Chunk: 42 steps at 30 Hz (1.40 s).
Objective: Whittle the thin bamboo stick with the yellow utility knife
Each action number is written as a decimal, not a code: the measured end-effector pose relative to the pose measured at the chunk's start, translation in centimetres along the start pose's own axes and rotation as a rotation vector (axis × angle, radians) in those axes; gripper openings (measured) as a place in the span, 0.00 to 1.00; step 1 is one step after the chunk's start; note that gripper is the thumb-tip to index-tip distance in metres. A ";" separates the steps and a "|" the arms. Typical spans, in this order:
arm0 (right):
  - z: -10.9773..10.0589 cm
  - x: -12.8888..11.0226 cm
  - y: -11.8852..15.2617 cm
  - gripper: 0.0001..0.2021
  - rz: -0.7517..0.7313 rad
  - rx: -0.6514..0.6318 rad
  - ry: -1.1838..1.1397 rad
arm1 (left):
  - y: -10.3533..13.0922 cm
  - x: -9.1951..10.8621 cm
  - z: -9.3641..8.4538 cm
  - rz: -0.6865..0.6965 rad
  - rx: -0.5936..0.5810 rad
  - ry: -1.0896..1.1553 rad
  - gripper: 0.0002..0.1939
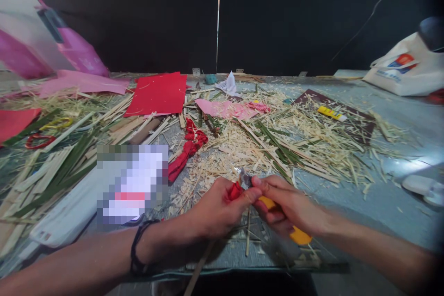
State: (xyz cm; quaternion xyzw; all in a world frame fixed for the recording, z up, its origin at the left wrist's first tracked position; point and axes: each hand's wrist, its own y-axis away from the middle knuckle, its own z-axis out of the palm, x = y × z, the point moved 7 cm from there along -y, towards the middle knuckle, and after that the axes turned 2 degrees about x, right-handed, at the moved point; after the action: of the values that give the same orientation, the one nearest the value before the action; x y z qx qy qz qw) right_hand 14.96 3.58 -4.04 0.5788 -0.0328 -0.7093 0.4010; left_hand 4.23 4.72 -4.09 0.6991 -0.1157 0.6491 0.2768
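My right hand is closed around a yellow-handled knife, whose dark metal end sticks out past the fingertips. My left hand is closed just beside it, and the two thumbs meet at the metal end. A bit of red cloth shows at the left fingers; whether it is wrapped on a finger or held cannot be made out. From under the left hand a thin bamboo strip runs down over the table's front edge. Pale shavings lie heaped just beyond both hands.
Left of my hands are a blurred-out screen, a white power strip, bamboo strips and scissors. Red paper, twisted red cloth and a glue stick lie farther back. A white bag stands at right.
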 end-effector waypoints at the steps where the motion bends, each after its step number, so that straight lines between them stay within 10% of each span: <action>1: -0.6 -0.5 -0.3 0.29 -0.045 0.046 -0.028 | 0.0 -0.1 -0.1 -0.008 0.032 0.008 0.30; 7: -3.3 -2.7 -1.4 0.25 -0.201 0.018 -0.151 | 0.2 0.1 -0.2 -0.055 0.044 0.077 0.32; 42: 0.0 0.3 -0.2 0.27 0.065 -0.299 0.138 | 0.0 1.1 0.5 0.066 -0.166 -0.012 0.18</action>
State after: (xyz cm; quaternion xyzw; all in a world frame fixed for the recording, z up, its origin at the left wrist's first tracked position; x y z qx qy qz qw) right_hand 14.82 3.53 -4.37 0.5585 0.0819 -0.6515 0.5069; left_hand 4.83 4.66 -3.05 0.6734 -0.1935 0.6418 0.3117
